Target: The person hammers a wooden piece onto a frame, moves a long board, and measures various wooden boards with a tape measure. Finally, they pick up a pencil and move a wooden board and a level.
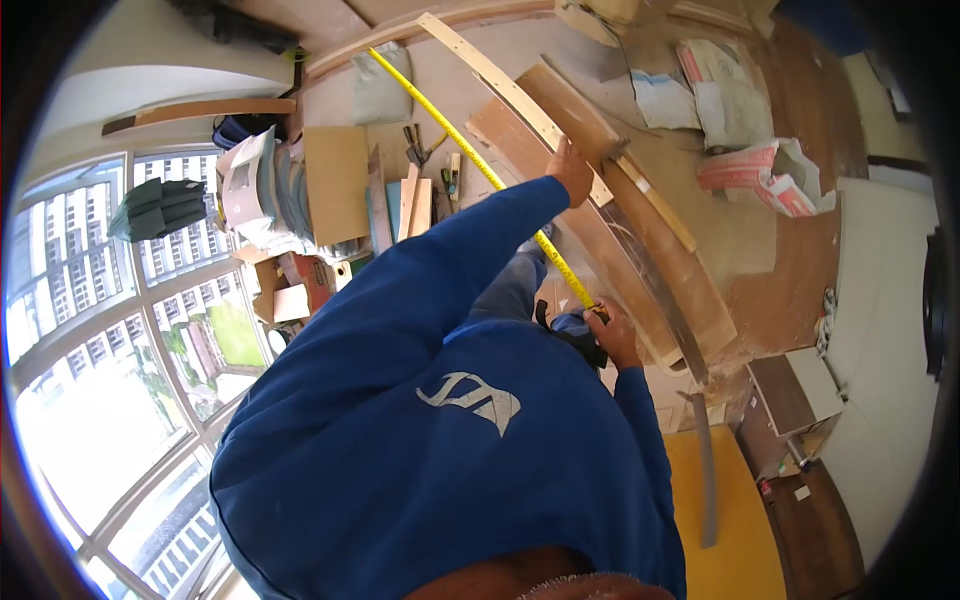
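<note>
My left hand (572, 174) is stretched across my body, its fingers wrapped around a pale wooden strip (490, 75) near the strip's near end. Small dark marks dot the strip, which runs away to the upper left. My right hand (616, 336), close to my waist, grips the case of a tape measure (597, 313); the case is mostly covered by my fingers. From it a long yellow blade (450, 130) extends far to the upper left, passing under my left forearm. Wide brown boards (570, 110) lie beyond and beneath the strip.
Hand tools (415, 148) and wood offcuts (415, 205) lie on the floor left of the blade, near a cardboard sheet (336, 183). Several sacks (725, 95) are at the upper right. A cabinet (790, 395) and yellow board (730, 510) stand lower right; windows (110, 340) line the left.
</note>
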The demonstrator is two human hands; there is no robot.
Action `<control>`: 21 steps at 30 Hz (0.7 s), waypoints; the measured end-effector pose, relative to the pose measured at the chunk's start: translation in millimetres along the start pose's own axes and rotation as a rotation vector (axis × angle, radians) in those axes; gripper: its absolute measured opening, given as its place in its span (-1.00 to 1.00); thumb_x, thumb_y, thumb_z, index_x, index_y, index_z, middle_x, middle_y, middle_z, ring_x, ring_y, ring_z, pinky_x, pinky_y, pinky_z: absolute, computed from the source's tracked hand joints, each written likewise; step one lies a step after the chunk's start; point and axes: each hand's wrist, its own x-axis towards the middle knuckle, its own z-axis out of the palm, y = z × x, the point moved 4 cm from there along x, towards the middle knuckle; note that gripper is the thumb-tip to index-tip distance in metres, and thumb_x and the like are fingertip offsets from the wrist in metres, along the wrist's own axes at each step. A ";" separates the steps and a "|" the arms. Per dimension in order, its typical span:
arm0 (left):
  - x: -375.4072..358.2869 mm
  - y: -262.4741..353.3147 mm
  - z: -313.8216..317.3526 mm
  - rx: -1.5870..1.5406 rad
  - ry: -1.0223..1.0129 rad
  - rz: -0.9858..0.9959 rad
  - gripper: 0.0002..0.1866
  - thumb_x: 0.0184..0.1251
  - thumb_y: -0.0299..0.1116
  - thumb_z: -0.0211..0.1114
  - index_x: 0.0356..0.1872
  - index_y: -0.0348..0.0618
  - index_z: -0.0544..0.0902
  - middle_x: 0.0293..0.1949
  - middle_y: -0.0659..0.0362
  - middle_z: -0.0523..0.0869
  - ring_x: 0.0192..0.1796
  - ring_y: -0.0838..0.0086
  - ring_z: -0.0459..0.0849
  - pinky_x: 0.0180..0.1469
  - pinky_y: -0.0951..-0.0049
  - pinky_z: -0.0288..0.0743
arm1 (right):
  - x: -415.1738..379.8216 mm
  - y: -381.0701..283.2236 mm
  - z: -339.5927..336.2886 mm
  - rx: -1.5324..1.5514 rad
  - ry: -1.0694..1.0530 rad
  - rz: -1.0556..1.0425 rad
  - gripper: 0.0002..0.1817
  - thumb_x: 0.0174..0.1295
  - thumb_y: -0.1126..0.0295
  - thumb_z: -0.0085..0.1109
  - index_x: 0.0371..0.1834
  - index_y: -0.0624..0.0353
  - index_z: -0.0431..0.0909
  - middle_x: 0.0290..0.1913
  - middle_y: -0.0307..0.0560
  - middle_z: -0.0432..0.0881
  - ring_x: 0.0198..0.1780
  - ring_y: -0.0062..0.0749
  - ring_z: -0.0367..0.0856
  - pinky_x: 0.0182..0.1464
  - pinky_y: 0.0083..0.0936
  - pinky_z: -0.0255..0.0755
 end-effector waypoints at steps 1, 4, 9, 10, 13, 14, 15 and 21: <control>-0.6 -1.7 2.0 -0.050 -0.005 -0.014 -0.64 0.33 -0.28 0.15 -0.01 -0.22 0.77 0.14 -0.04 0.68 0.31 0.09 0.50 0.51 -0.20 0.06 | 3.1 -8.9 -1.5 -0.003 0.001 0.013 -0.44 0.25 0.02 0.30 0.19 0.16 0.60 0.11 0.12 0.70 0.16 0.03 0.66 0.22 -0.15 0.49; -21.0 -7.0 14.2 -0.200 0.499 -0.147 -0.60 0.28 -0.30 0.20 0.09 -0.23 0.72 0.20 -0.08 0.62 0.32 0.07 0.49 0.50 -0.20 0.08 | 9.2 -39.6 -15.2 -0.027 -0.014 -0.059 -0.47 0.24 0.07 0.31 0.18 0.16 0.61 0.08 0.11 0.71 0.11 0.02 0.67 0.19 -0.16 0.50; -140.1 -95.6 3.1 -0.707 0.758 -0.733 -0.26 0.24 -0.14 0.45 0.39 -0.24 0.42 0.37 -0.21 0.46 0.40 -0.17 0.36 0.47 -0.16 0.12 | 17.7 -38.7 -20.9 0.108 -0.077 -0.071 -0.53 0.23 0.18 0.30 0.15 0.19 0.62 0.02 0.11 0.70 0.06 -0.01 0.68 0.15 -0.20 0.51; -165.3 -123.2 23.8 -0.656 0.862 -0.923 -0.17 0.24 -0.10 0.49 0.44 -0.28 0.34 0.37 -0.21 0.45 0.42 -0.21 0.32 0.49 -0.12 0.09 | 14.5 -43.9 -23.9 0.128 -0.081 -0.096 -0.55 0.22 0.22 0.29 0.14 0.20 0.62 0.01 0.12 0.70 0.05 -0.01 0.68 0.14 -0.22 0.51; -223.5 -178.0 42.2 -0.629 1.099 -1.362 -0.21 0.42 0.02 0.34 0.44 -0.30 0.27 0.38 -0.36 0.40 0.43 -0.22 0.35 0.47 -0.18 0.14 | 14.6 -68.1 -29.3 0.179 -0.156 -0.102 -0.56 0.22 0.24 0.29 0.14 0.20 0.62 0.00 0.10 0.70 0.04 -0.06 0.69 0.15 -0.27 0.52; -229.7 -195.3 51.1 -0.623 1.109 -1.384 -0.21 0.42 0.02 0.34 0.44 -0.30 0.27 0.38 -0.36 0.40 0.43 -0.22 0.35 0.47 -0.18 0.14 | 15.8 -72.2 -26.5 0.166 -0.170 -0.117 -0.56 0.22 0.24 0.29 0.14 0.20 0.62 0.00 0.10 0.70 0.04 -0.06 0.69 0.15 -0.27 0.52; -226.5 -209.9 76.7 -1.669 1.234 -1.284 -0.34 0.49 -0.01 0.26 0.36 -0.30 0.32 0.27 -0.31 0.48 0.28 -0.17 0.47 0.37 -0.15 0.27 | 16.3 -76.1 -23.2 0.173 -0.190 -0.155 -0.55 0.22 0.25 0.29 0.15 0.23 0.60 0.00 0.10 0.70 0.03 -0.07 0.70 0.13 -0.27 0.52; -217.6 -180.1 76.5 -2.628 1.236 -0.689 -0.85 0.48 -0.39 0.19 -0.10 -0.26 0.52 -0.39 0.05 0.59 -0.35 0.19 0.64 -0.23 0.28 0.62 | 27.9 -108.9 -10.8 0.196 -0.245 -0.280 -0.50 0.27 0.26 0.30 0.21 0.32 0.53 -0.10 0.03 0.66 -0.08 -0.29 0.67 -0.01 -0.35 0.53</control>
